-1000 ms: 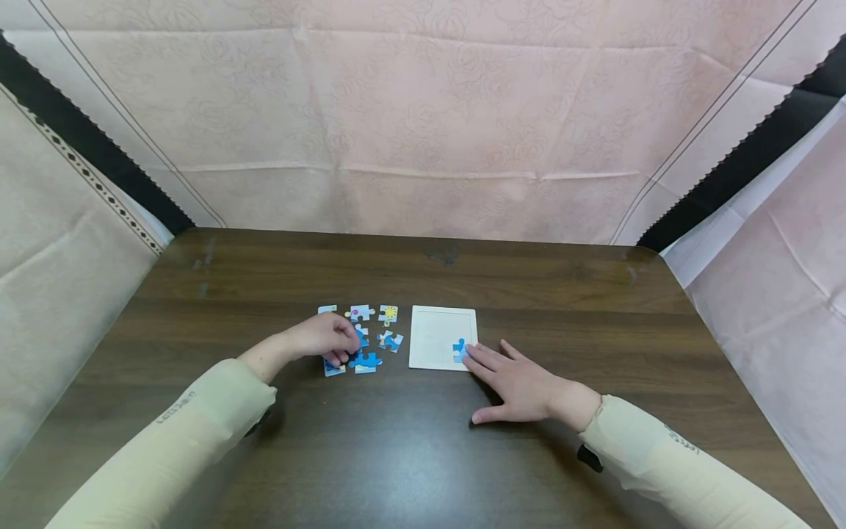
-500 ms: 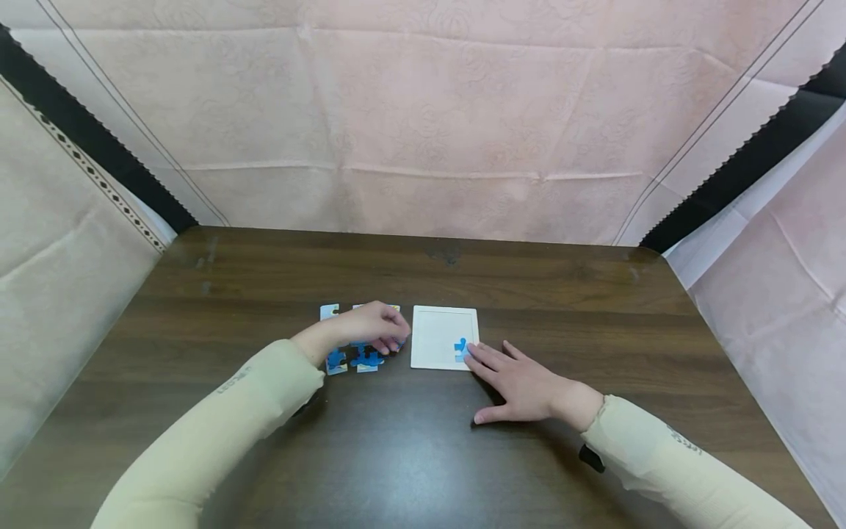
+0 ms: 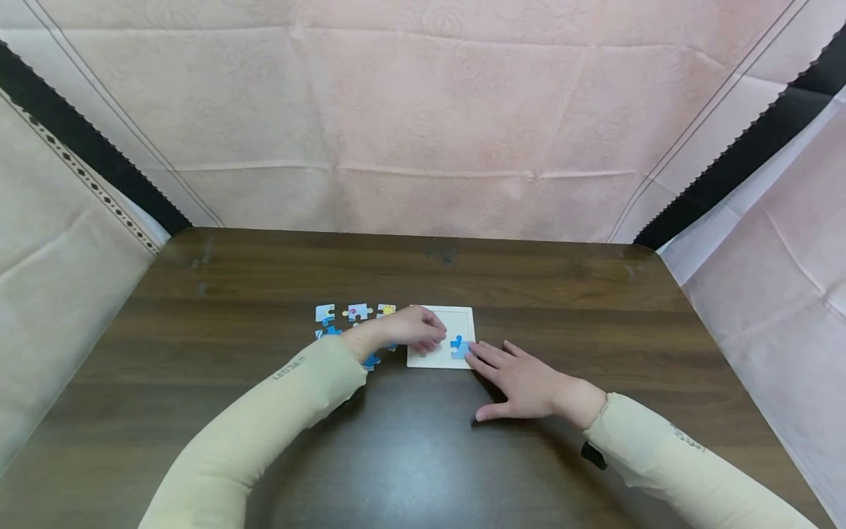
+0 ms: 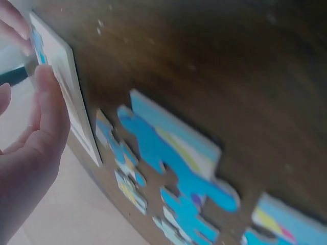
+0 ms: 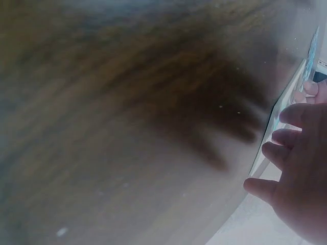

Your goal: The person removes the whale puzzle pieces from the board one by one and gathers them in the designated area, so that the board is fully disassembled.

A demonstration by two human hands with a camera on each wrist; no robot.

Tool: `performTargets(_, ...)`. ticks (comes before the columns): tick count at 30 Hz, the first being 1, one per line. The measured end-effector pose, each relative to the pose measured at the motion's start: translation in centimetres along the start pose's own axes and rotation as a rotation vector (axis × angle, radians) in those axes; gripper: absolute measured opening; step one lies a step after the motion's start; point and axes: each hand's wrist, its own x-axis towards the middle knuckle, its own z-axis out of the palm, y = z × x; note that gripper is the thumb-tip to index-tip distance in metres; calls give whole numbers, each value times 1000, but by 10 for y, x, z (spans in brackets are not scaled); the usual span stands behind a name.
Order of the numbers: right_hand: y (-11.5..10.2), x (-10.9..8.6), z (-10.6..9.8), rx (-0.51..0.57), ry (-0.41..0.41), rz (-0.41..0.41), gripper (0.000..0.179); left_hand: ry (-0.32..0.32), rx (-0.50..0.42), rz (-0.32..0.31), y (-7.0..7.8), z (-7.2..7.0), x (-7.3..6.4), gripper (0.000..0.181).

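My left hand (image 3: 423, 329) is over the left half of a white puzzle tray (image 3: 457, 317), fingers bent. Whether anything is between its fingertips is hidden in the head view, and the left wrist view shows no piece there. A blue jigsaw piece (image 3: 457, 350) lies inside the tray near its lower right corner. My right hand (image 3: 529, 383) has its fingers spread, with the fingertips at the tray's right edge beside that piece; the thumb is apart over the table. In the right wrist view the tray (image 5: 280, 104) lies by these fingers.
Left of the tray several loose jigsaw pieces lie on the dark wooden table (image 3: 410, 448), among them a pale blue piece (image 3: 324, 314) and one with a yellow sun (image 3: 386, 309). My left forearm covers some. A pinkish cloth (image 3: 423, 132) hangs behind the table.
My left hand has moved right, from the loose pieces to above the tray. The right hand has stayed at the tray's edge, and the piece in the tray has not visibly shifted.
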Motion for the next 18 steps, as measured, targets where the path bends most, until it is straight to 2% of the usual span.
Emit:
performTargets(5,2,-2,4,7,-13,10,86,-12,-42,-37,4,6,5,33)
performTargets(10,2,-2,3,21,-15,11,86,-16,-88,-44,7,10,7,34)
performTargets(18,0,-2,0,13,-18,14,86,15,-144,-49,5,12,10,33)
